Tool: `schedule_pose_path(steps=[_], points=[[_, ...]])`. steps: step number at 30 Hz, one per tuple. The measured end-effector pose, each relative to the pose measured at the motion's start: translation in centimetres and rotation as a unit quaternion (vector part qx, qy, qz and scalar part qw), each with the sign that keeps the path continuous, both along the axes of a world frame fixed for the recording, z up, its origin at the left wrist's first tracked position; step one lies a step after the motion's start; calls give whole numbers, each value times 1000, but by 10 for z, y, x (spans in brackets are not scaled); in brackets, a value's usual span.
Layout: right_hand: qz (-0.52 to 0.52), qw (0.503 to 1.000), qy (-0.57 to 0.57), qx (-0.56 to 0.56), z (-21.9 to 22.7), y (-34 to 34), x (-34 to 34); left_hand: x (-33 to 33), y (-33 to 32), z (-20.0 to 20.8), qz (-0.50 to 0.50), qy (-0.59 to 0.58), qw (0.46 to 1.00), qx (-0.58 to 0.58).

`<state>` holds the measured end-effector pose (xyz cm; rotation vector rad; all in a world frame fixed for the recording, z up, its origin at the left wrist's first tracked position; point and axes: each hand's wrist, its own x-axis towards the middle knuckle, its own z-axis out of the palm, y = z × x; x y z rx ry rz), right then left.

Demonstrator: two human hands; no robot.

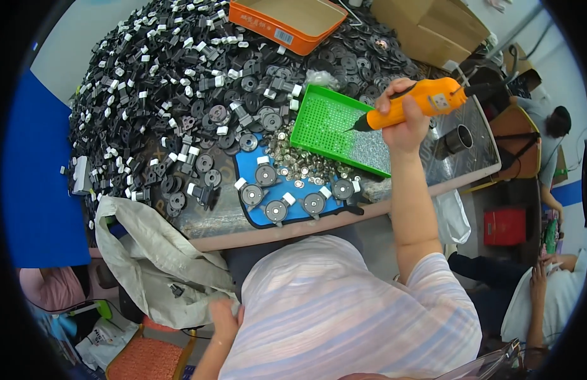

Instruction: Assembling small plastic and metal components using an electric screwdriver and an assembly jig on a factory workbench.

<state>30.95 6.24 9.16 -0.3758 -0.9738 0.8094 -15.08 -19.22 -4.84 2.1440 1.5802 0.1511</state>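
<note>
My right hand (404, 123) is wrapped round an orange electric screwdriver (433, 98). The dark tip of the tool points left over a green perforated tray (312, 149) with small silver screws in it. Down at the lower left, my left hand (225, 318) is at the edge of a whitish woven sack (138, 272); its fingers are mostly hidden, so I cannot tell whether they grip anything. A small dark part (176, 290) lies on the sack. Several round black parts with white tabs (276, 211) rest on a blue mat (293, 196) before me.
A large heap of black and white parts (160, 82) covers the table's left. Small metal discs (300, 158) lie beside the tray. Behind stand an orange box (268, 28) and a cardboard box (426, 28). A metal cylinder (458, 139) lies right. Another person (540, 297) sits at lower right.
</note>
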Motion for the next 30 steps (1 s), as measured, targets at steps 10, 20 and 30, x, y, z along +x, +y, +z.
schedule_pose_path(steps=[10, 20, 30], points=[[29, 999, -31, -26, -13, 32, -23, 5, 3, 19, 1, 137, 937, -322], [23, 997, -64, -37, -23, 36, -32, 94, 173, 124, -96, -145, 984, 49], [33, 990, -129, -38, -12, 36, -36, 152, 246, 84, -63, -174, 976, 113]])
